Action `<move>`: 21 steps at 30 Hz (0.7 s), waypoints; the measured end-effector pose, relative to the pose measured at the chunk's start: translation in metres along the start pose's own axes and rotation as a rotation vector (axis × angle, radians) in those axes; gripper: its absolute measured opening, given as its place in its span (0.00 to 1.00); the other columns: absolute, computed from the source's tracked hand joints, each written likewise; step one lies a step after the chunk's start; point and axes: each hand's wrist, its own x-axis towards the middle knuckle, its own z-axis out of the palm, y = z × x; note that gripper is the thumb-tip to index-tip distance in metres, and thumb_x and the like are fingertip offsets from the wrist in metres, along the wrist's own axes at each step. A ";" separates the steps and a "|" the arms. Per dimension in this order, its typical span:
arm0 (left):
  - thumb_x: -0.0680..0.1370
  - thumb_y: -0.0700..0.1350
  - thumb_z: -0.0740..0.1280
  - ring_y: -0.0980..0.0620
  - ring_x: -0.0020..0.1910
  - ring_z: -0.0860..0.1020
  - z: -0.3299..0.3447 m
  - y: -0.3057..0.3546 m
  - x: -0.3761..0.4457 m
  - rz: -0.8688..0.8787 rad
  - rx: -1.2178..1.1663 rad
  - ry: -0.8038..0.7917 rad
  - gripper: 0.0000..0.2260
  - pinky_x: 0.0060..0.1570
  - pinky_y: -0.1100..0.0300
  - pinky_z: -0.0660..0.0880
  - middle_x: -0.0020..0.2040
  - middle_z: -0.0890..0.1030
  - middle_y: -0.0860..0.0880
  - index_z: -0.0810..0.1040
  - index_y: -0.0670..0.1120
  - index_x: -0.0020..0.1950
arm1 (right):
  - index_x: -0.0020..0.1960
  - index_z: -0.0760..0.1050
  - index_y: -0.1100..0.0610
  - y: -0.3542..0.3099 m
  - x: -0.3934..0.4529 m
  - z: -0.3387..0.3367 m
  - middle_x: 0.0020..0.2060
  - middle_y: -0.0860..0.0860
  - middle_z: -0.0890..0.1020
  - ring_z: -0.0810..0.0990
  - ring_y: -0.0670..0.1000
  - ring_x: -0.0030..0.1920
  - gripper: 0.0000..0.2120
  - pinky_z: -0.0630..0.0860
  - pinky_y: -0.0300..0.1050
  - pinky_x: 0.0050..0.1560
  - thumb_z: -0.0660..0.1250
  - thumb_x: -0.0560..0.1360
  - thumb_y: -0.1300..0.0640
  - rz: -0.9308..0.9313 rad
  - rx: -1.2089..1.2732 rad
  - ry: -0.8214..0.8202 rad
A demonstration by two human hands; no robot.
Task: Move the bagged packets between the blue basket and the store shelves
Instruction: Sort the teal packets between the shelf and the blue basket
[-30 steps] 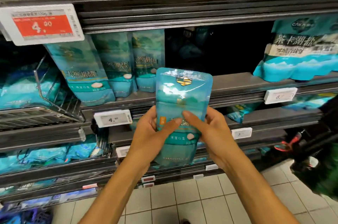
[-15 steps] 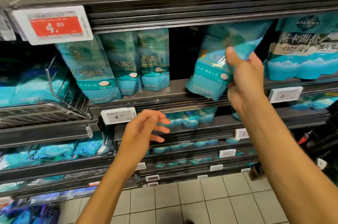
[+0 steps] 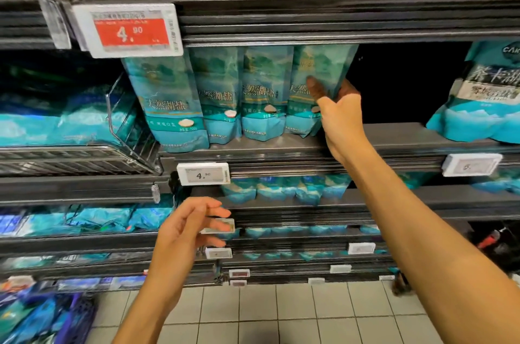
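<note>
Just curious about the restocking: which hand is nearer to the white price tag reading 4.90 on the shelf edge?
Left. The left hand hovers just below the white price tag; the right hand is up to its right, gripping a teal packet.

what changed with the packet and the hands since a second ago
The teal packet, held in front of the shelves by both hands a second ago, now stands on the shelf at the right end of the packet row. The right hand carried it up there and still grips it. The left hand let go and dropped lower, holding nothing. The three packets in the row stayed put.
</note>
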 end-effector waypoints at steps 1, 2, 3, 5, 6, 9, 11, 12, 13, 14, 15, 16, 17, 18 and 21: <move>0.80 0.52 0.61 0.48 0.42 0.84 -0.001 0.000 0.000 -0.004 -0.002 0.005 0.12 0.37 0.55 0.83 0.49 0.86 0.42 0.84 0.50 0.49 | 0.51 0.79 0.46 0.000 -0.001 -0.003 0.49 0.39 0.85 0.83 0.40 0.52 0.07 0.81 0.40 0.53 0.73 0.76 0.55 0.006 -0.018 -0.004; 0.80 0.52 0.61 0.48 0.42 0.84 -0.001 0.000 0.000 -0.007 -0.003 0.008 0.12 0.38 0.54 0.83 0.49 0.86 0.42 0.84 0.50 0.49 | 0.50 0.79 0.46 -0.001 -0.003 -0.005 0.45 0.37 0.85 0.83 0.36 0.48 0.06 0.80 0.35 0.48 0.73 0.76 0.55 0.011 -0.042 -0.010; 0.80 0.51 0.61 0.47 0.42 0.84 -0.002 0.001 0.000 -0.008 -0.002 0.010 0.12 0.38 0.54 0.83 0.49 0.86 0.43 0.84 0.50 0.49 | 0.49 0.78 0.47 -0.002 -0.005 -0.008 0.42 0.36 0.85 0.83 0.35 0.46 0.05 0.78 0.32 0.44 0.72 0.77 0.55 0.012 -0.064 -0.019; 0.82 0.50 0.60 0.47 0.43 0.84 -0.001 0.001 0.001 -0.007 0.019 0.013 0.12 0.38 0.53 0.83 0.50 0.86 0.43 0.83 0.51 0.49 | 0.46 0.78 0.48 -0.002 -0.009 -0.013 0.37 0.36 0.85 0.83 0.35 0.41 0.05 0.78 0.30 0.39 0.70 0.78 0.58 0.016 -0.100 -0.038; 0.83 0.49 0.59 0.46 0.43 0.84 -0.001 0.001 0.002 -0.008 0.036 0.014 0.13 0.39 0.53 0.83 0.50 0.86 0.44 0.83 0.51 0.49 | 0.44 0.76 0.49 -0.002 -0.011 -0.015 0.32 0.35 0.83 0.82 0.34 0.38 0.08 0.76 0.29 0.36 0.68 0.78 0.60 0.017 -0.129 -0.044; 0.85 0.46 0.57 0.46 0.44 0.84 0.002 0.002 0.005 -0.016 0.060 0.007 0.15 0.39 0.53 0.82 0.50 0.86 0.44 0.83 0.52 0.50 | 0.40 0.71 0.49 -0.004 -0.018 -0.021 0.25 0.30 0.77 0.76 0.29 0.29 0.13 0.70 0.24 0.28 0.67 0.79 0.63 -0.009 -0.222 -0.048; 0.85 0.45 0.57 0.46 0.44 0.84 0.005 0.002 0.007 -0.018 0.062 0.000 0.15 0.39 0.54 0.82 0.50 0.86 0.44 0.83 0.51 0.50 | 0.45 0.74 0.51 -0.005 -0.021 -0.025 0.33 0.35 0.81 0.79 0.29 0.35 0.07 0.72 0.24 0.33 0.68 0.79 0.61 -0.028 -0.227 -0.057; 0.85 0.46 0.57 0.46 0.44 0.84 0.006 0.002 0.008 -0.020 0.060 -0.004 0.15 0.39 0.55 0.82 0.50 0.86 0.44 0.84 0.51 0.51 | 0.50 0.75 0.53 -0.006 -0.023 -0.026 0.40 0.37 0.82 0.80 0.29 0.39 0.05 0.74 0.26 0.37 0.69 0.79 0.60 -0.033 -0.234 -0.064; 0.85 0.46 0.57 0.46 0.44 0.84 0.007 0.002 0.008 -0.020 0.056 -0.007 0.15 0.38 0.56 0.82 0.50 0.86 0.44 0.84 0.51 0.51 | 0.54 0.74 0.54 -0.007 -0.025 -0.028 0.46 0.41 0.82 0.80 0.30 0.42 0.06 0.75 0.27 0.41 0.70 0.79 0.59 -0.037 -0.248 -0.069; 0.85 0.46 0.57 0.46 0.44 0.84 0.009 0.002 0.009 -0.019 0.052 -0.010 0.15 0.38 0.56 0.82 0.50 0.86 0.44 0.84 0.51 0.51 | 0.56 0.73 0.56 -0.006 -0.027 -0.031 0.50 0.46 0.82 0.81 0.33 0.45 0.09 0.77 0.30 0.43 0.70 0.79 0.58 -0.034 -0.266 -0.077; 0.85 0.45 0.57 0.46 0.44 0.84 0.010 0.002 0.010 -0.017 0.050 -0.012 0.15 0.38 0.56 0.82 0.50 0.86 0.44 0.84 0.51 0.51 | 0.57 0.72 0.59 -0.006 -0.030 -0.034 0.53 0.52 0.81 0.81 0.38 0.48 0.12 0.79 0.35 0.46 0.70 0.79 0.56 -0.034 -0.298 -0.089; 0.85 0.45 0.57 0.47 0.43 0.84 0.011 0.001 0.010 -0.015 0.049 -0.013 0.15 0.37 0.56 0.82 0.50 0.86 0.44 0.84 0.51 0.51 | 0.59 0.70 0.62 -0.006 -0.035 -0.036 0.56 0.58 0.79 0.81 0.45 0.53 0.16 0.80 0.44 0.51 0.70 0.79 0.55 -0.050 -0.348 -0.104; 0.86 0.45 0.57 0.47 0.43 0.84 0.012 0.001 0.011 -0.014 0.046 -0.013 0.15 0.36 0.56 0.81 0.50 0.86 0.43 0.84 0.51 0.50 | 0.61 0.68 0.64 -0.005 -0.041 -0.040 0.58 0.60 0.77 0.79 0.52 0.58 0.18 0.79 0.52 0.55 0.70 0.79 0.54 -0.088 -0.404 -0.116; 0.86 0.44 0.57 0.48 0.42 0.84 0.012 0.000 0.011 -0.012 0.042 -0.012 0.15 0.35 0.56 0.81 0.50 0.86 0.43 0.83 0.51 0.50 | 0.62 0.67 0.64 -0.004 -0.048 -0.043 0.60 0.60 0.76 0.78 0.55 0.60 0.20 0.77 0.56 0.58 0.70 0.79 0.54 -0.142 -0.449 -0.119; 0.86 0.44 0.58 0.48 0.41 0.84 0.013 -0.003 0.010 -0.001 0.030 0.009 0.13 0.34 0.56 0.82 0.49 0.86 0.43 0.82 0.49 0.53 | 0.65 0.69 0.62 -0.003 -0.071 -0.049 0.58 0.56 0.77 0.78 0.53 0.60 0.19 0.77 0.53 0.59 0.68 0.79 0.55 -0.311 -0.459 -0.065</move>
